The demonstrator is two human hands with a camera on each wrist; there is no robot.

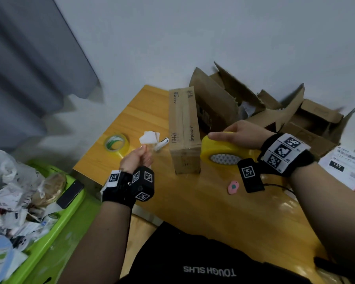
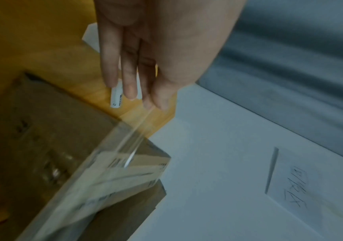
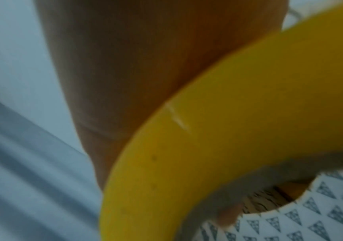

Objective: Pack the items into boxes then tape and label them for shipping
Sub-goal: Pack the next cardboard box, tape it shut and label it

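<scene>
My left hand pinched the free end of the clear tape strip between thumb and fingers. The sealed box stood on the tabletop between my hands. My right hand gripped the yellow tape roll, fingers clamped over its rim.

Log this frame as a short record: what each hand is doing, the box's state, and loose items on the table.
right hand: grips yellow tape roll
left hand: pinches the clear tape end, stretched toward the box
box: closed, upright on table, already taped on top
loose items: second tape roll, white marker, pink cutter
behind: open empty cartons
</scene>
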